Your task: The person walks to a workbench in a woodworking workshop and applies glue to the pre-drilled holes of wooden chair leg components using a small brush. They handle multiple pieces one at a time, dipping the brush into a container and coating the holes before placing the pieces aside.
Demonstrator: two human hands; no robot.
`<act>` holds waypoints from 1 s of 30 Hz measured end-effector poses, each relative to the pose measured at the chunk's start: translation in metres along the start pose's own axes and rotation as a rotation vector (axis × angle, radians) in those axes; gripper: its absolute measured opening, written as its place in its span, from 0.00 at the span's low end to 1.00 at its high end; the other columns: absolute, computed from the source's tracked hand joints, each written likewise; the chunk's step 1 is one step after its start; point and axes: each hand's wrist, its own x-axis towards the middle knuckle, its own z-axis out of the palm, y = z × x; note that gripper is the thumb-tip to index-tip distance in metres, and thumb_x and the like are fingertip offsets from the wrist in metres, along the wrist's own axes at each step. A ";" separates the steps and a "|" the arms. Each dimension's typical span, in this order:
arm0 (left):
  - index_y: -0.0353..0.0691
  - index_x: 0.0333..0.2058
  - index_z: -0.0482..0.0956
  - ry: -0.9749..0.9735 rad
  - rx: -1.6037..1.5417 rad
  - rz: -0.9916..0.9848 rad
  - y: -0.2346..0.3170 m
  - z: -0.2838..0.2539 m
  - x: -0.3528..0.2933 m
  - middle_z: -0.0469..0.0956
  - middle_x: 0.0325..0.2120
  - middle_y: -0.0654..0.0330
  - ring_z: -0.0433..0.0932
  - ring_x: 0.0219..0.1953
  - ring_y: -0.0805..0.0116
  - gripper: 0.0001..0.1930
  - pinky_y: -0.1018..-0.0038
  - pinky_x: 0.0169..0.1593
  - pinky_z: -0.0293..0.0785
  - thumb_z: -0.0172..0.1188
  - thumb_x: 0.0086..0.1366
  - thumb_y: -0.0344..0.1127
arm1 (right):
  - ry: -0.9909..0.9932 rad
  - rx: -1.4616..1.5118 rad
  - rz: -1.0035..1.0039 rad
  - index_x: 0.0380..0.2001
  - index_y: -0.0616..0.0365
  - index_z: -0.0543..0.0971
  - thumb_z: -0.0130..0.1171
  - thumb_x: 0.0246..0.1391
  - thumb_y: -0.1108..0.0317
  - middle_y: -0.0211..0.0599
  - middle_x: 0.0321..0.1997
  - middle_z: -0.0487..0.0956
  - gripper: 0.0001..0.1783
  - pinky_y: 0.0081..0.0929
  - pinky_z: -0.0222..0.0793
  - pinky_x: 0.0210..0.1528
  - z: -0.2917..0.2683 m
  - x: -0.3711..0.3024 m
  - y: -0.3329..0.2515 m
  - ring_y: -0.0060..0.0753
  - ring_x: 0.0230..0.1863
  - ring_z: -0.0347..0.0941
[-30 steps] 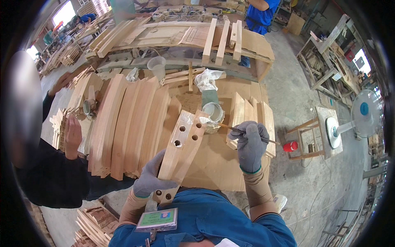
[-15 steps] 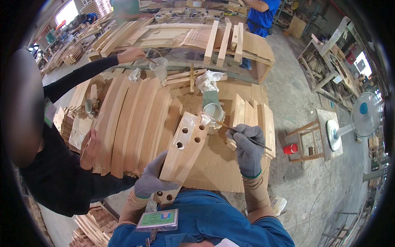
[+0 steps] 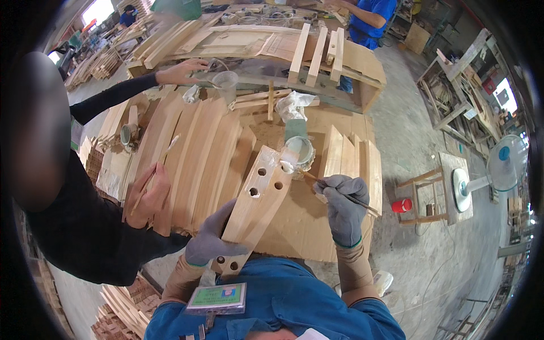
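My left hand (image 3: pixel 214 241), in a grey glove, is wrapped round the lower part of a pale wooden block (image 3: pixel 256 214) with round holes at both ends. The block is tilted, its far end pointing away from me. My gloved right hand (image 3: pixel 345 207) pinches a thin wooden-handled brush (image 3: pixel 309 174). White, wet-looking paste covers the brush tip, which touches the block beside a hole at the far right corner. White smears also lie around the other far holes. Just beyond the block stands a cup (image 3: pixel 300 152) with whitish stuff inside.
Wooden slats (image 3: pixel 195 156) lie side by side on the left, with more pieces (image 3: pixel 345 153) on the right. A co-worker's hand (image 3: pixel 152 195) holds another brush over the left slats; their other hand reaches near a plastic cup (image 3: pixel 225 85). A fan (image 3: pixel 462 187) stands at right.
My brush tip has moved slightly down onto the block's far right hole area, where more white paste shows. The co-worker's near hand has moved right, over the slats, with its brush.
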 end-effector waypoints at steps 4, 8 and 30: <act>0.32 0.60 0.58 0.017 -0.010 -0.032 0.000 0.001 0.001 0.69 0.51 0.58 0.65 0.53 0.71 0.47 0.75 0.57 0.60 0.72 0.39 0.25 | 0.074 0.226 0.131 0.23 0.63 0.67 0.56 0.43 0.88 0.42 0.33 0.75 0.11 0.30 0.74 0.46 0.009 -0.008 -0.003 0.33 0.39 0.75; 0.32 0.60 0.57 0.018 -0.017 -0.048 -0.001 0.003 0.002 0.68 0.51 0.58 0.65 0.54 0.71 0.47 0.75 0.57 0.60 0.72 0.39 0.25 | 0.074 -0.029 0.056 0.23 0.62 0.66 0.56 0.42 0.89 0.44 0.33 0.77 0.13 0.30 0.74 0.44 0.007 -0.016 -0.001 0.34 0.38 0.75; 0.33 0.59 0.59 0.053 0.046 -0.003 -0.017 0.003 0.000 0.70 0.50 0.59 0.67 0.53 0.71 0.46 0.74 0.57 0.61 0.71 0.39 0.23 | 0.032 -0.070 0.247 0.27 0.62 0.70 0.56 0.54 0.74 0.41 0.28 0.77 0.06 0.22 0.76 0.30 0.018 0.041 -0.063 0.29 0.27 0.77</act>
